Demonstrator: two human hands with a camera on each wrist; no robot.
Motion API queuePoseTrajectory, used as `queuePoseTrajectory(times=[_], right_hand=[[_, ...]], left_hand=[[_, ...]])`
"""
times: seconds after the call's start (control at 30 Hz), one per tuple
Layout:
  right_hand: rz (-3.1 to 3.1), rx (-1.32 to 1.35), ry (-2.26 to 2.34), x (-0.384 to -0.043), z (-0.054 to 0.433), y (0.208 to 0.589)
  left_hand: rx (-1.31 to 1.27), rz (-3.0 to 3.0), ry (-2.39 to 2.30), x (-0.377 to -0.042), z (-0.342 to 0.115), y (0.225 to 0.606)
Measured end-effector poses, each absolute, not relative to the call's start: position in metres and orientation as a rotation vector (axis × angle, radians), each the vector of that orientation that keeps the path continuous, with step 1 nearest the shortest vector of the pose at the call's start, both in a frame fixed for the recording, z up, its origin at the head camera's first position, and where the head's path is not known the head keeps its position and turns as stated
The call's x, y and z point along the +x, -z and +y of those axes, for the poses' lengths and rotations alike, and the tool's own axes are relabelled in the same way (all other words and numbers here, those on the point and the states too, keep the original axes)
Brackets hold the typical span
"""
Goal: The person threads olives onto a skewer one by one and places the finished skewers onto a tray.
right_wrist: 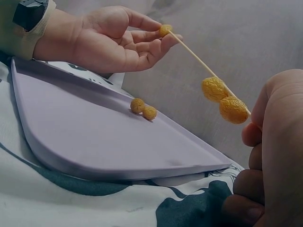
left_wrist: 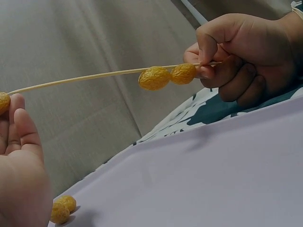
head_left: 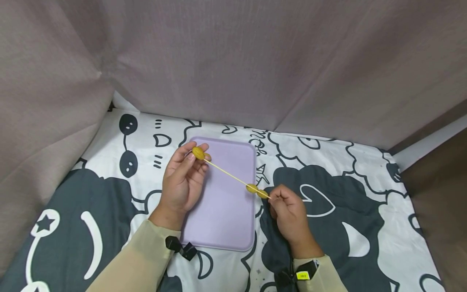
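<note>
A thin wooden skewer point(head_left: 228, 173) slants between my two hands above a pale purple tray point(head_left: 222, 219). My right hand point(head_left: 290, 215) pinches its lower end between thumb and index finger, the other fingers curled in. Two wrinkled, yellow oval fruits point(left_wrist: 154, 78) sit threaded side by side on the skewer near that hand. At the opposite tip, my left hand point(head_left: 184, 182) pinches another yellow fruit point(head_left: 198, 153) between thumb and fingers. The stick meets this fruit, and I cannot tell how deep it goes in.
Two more yellow fruits point(right_wrist: 143, 109) lie together on the tray, mostly hidden behind my left hand in the head view. Under the tray spreads a white and dark grey patterned cloth point(head_left: 328, 194). Grey-brown fabric point(head_left: 233, 61) hangs behind and at the left side.
</note>
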State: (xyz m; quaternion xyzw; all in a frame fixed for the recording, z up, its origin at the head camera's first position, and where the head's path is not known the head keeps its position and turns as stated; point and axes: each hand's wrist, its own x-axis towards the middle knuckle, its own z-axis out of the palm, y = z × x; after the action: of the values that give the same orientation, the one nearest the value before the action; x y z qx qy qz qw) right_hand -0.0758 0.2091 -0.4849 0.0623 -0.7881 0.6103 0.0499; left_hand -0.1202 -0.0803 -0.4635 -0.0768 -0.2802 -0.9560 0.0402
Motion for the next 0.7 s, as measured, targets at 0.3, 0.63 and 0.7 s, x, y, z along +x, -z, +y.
queuePoseTrajectory(times=[0.3,0.63,0.7], right_hand=[[-2.411,0.189,-1.827,-0.0752,0.2088,0.4852],[-2.416,0.181,-1.834,-0.0753,0.2081,0.4844],[-2.419,0.178,-1.833,-0.0753,0.2079,0.4842]], left_hand=[[-0.249,-0.873,2.912,-0.1201,-0.0798,0.4636],[-0.277,-0.871,2.898,-0.1189,-0.0799,0.4637],[-0.280,-0.881,2.892,-0.1189,-0.0800,0.4641]])
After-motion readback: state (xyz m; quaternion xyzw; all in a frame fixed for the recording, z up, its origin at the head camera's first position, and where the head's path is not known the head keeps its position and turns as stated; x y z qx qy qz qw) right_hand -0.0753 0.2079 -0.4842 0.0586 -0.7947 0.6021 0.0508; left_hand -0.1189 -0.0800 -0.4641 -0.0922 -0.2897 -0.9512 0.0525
